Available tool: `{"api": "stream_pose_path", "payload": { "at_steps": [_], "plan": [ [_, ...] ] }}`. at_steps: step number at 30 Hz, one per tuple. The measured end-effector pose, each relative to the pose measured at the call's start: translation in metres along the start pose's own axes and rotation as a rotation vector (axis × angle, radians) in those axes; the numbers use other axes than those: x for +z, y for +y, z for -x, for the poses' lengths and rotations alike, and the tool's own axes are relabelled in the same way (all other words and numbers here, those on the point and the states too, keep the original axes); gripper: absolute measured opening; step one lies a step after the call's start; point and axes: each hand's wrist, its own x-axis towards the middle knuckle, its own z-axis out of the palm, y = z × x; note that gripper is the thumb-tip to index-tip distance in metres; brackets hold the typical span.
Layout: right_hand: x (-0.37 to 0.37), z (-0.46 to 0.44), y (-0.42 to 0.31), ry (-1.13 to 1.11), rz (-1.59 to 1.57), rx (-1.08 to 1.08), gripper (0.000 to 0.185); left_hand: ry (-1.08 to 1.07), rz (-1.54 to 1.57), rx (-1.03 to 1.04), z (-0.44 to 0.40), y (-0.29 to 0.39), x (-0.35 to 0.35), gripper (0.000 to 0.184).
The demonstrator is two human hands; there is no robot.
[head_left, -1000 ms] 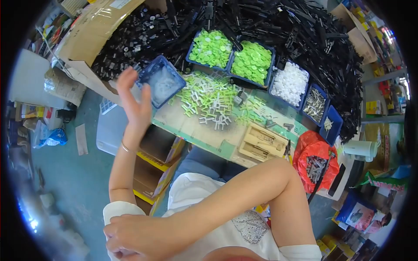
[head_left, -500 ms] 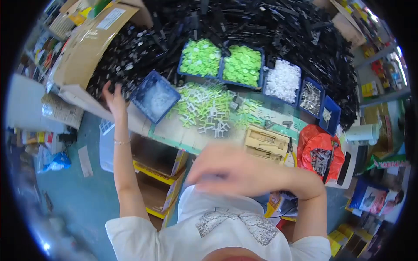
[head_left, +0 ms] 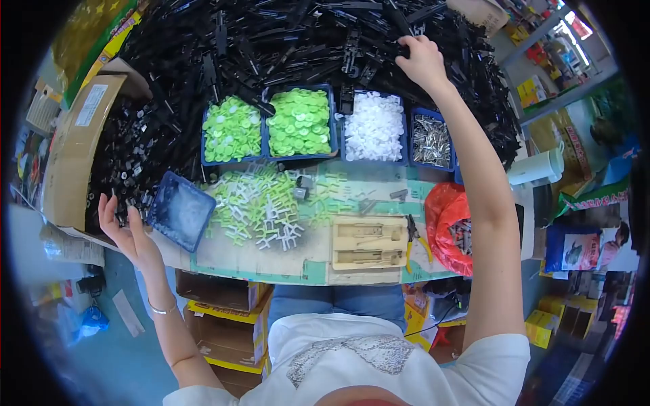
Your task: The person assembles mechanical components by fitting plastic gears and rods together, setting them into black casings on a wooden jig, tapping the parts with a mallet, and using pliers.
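Note:
My left hand is raised at the left, fingers apart and empty, beside the small dark parts and left of a blue tray with whitish contents. At the upper right, my right hand reaches into the pile of long black parts. Its thumb and fingers close round the end of a black piece. Below the pile stand blue bins of green discs, white pieces and metal pins. Green and white forked pieces lie loose on the table.
A wooden fixture lies near the table's front edge, with yellow-handled pliers beside it. A red bag of grey parts is further right. A cardboard box borders the left side; a white cup-like container stands at the right.
My right hand has gone from near my left sleeve, across my front, to the black pile. My left hand has stayed at the left, its fingers spread. The view has shifted.

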Motion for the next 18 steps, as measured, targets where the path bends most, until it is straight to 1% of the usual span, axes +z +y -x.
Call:
{"api": "stream_pose_path", "payload": {
  "at_steps": [2, 3, 4, 5, 6, 7, 9, 10, 12, 13, 15, 16, 18],
  "plan": [
    [0.017, -0.012, 0.002, 0.04, 0.053, -0.064, 0.036, -0.059, 0.013, 0.091, 0.008, 0.012, 0.008, 0.03],
    [0.02, -0.012, -0.003, 0.077, 0.135, -0.103, 0.032, -0.084, -0.015, 0.114, 0.012, 0.021, 0.012, 0.031],
    [0.021, -0.014, -0.007, 0.071, 0.186, -0.097, 0.03, -0.111, -0.043, 0.134, 0.017, 0.031, 0.017, 0.032],
    [0.022, -0.017, -0.008, 0.068, 0.241, -0.093, 0.028, -0.116, 0.031, 0.133, 0.021, 0.037, 0.023, 0.033],
    [0.019, -0.019, -0.007, 0.089, 0.242, -0.131, 0.022, -0.121, 0.03, 0.13, 0.025, 0.043, 0.025, 0.033],
    [0.014, -0.02, -0.005, 0.088, 0.241, -0.132, 0.022, -0.174, -0.008, 0.184, 0.029, 0.048, 0.027, 0.033],
    [0.0, -0.023, -0.002, -0.069, 0.177, -0.082, 0.017, -0.249, -0.076, 0.265, 0.035, 0.055, 0.028, 0.032],
    [-0.006, -0.021, 0.002, -0.051, 0.143, -0.033, 0.013, -0.241, -0.078, 0.263, 0.039, 0.058, 0.031, 0.032],
    [-0.004, -0.02, 0.024, -0.052, -0.139, -0.06, 0.014, -0.322, -0.076, 0.282, 0.048, 0.067, 0.037, 0.032],
    [-0.002, -0.018, 0.033, 0.015, -0.182, -0.019, 0.014, -0.346, -0.055, 0.268, 0.052, 0.073, 0.04, 0.032],
    [-0.008, -0.008, 0.041, 0.099, -0.448, 0.111, 0.017, -0.395, -0.022, 0.261, 0.058, 0.082, 0.049, 0.03],
    [-0.007, -0.005, 0.046, 0.175, -0.582, 0.14, 0.026, -0.44, 0.01, 0.254, 0.061, 0.087, 0.054, 0.029],
    [-0.021, 0.009, 0.041, 0.212, -0.973, 0.387, 0.037, -0.461, 0.017, 0.279, 0.062, 0.101, 0.065, 0.029]
  ]
}}
